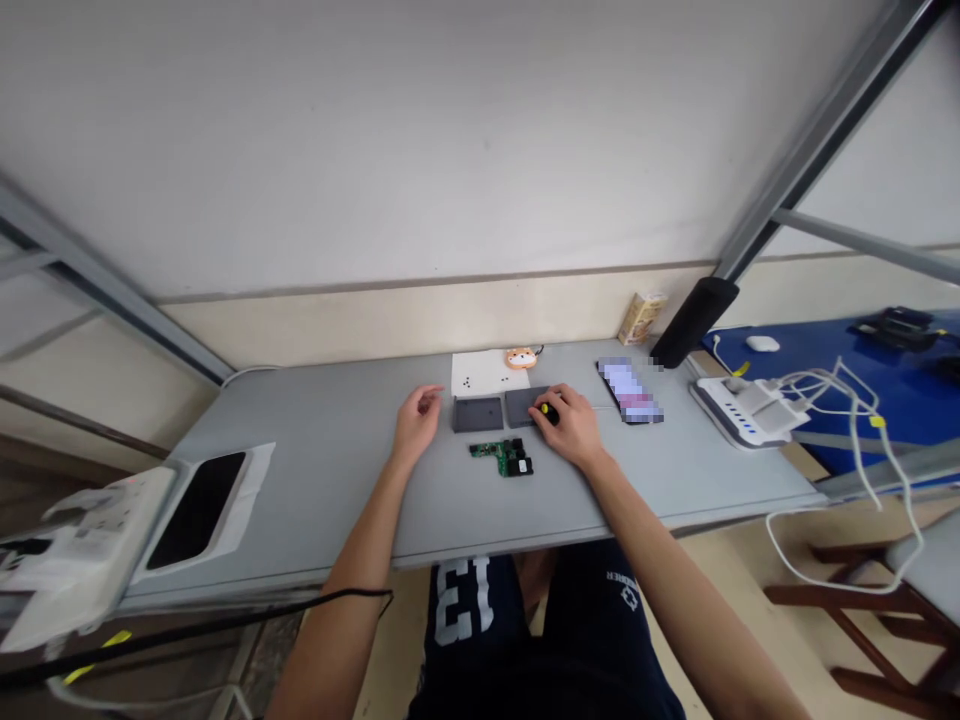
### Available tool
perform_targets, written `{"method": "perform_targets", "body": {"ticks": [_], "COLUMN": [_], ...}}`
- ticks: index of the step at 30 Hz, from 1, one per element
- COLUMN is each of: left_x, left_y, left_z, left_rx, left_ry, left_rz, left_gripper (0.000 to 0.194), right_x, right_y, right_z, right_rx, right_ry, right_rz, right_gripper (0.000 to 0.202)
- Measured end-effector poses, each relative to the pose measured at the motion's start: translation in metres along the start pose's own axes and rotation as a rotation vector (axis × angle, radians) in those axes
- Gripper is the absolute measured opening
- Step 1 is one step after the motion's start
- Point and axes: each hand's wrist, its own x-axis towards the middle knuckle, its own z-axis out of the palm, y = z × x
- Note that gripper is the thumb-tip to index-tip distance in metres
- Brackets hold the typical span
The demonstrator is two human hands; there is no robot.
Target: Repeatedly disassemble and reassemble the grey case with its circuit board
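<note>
My right hand point(568, 420) is closed on a screwdriver point(550, 412) with a yellow and black handle, at the right edge of a dark grey case half point(519, 408). Left of that lies another dark grey case half point(478, 414), like a shallow tray. A green circuit board point(502, 457) with black parts is on the table just in front of them. My left hand point(420, 420) rests left of the case halves, fingers apart and holding nothing. Behind, a white sheet point(480, 368) bears several tiny dark screws point(467, 382) and an orange animal-face item point(521, 358).
On the grey table point(322, 460), a phone point(630, 390), a small carton point(641, 318) and a black cylinder point(694, 322) stand or lie to the right. Further right is a power strip point(742, 412) with white cables. A black tablet point(199, 508) lies at the left.
</note>
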Motion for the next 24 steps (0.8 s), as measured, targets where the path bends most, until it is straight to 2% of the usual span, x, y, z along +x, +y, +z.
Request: {"method": "perform_targets", "body": {"ticks": [5, 11, 17, 20, 24], "left_x": [0.000, -0.003, -0.010, -0.014, -0.015], "left_y": [0.001, -0.004, -0.002, 0.001, 0.003], "left_z": [-0.002, -0.001, 0.002, 0.002, 0.001], "left_rx": [-0.053, 0.047, 0.417, 0.426, 0.371], "left_ry": [-0.095, -0.079, -0.037, -0.094, -0.137], "left_rz": [-0.010, 0.018, 0.180, 0.211, 0.321], "left_gripper": [0.024, 0.024, 0.029, 0.031, 0.025], "right_x": [-0.001, -0.001, -0.001, -0.001, -0.001], "right_y": [0.008, 0.009, 0.009, 0.009, 0.010], "right_z": [0.003, 0.003, 0.003, 0.004, 0.003], "right_rx": [0.064, 0.074, 0.085, 0.088, 0.095], "right_ry": [0.032, 0.046, 0.064, 0.067, 0.069], "right_rz": [0.052, 0.058, 0.050, 0.046, 0.020], "right_gripper": [0.021, 0.015, 0.014, 0.013, 0.015]}}
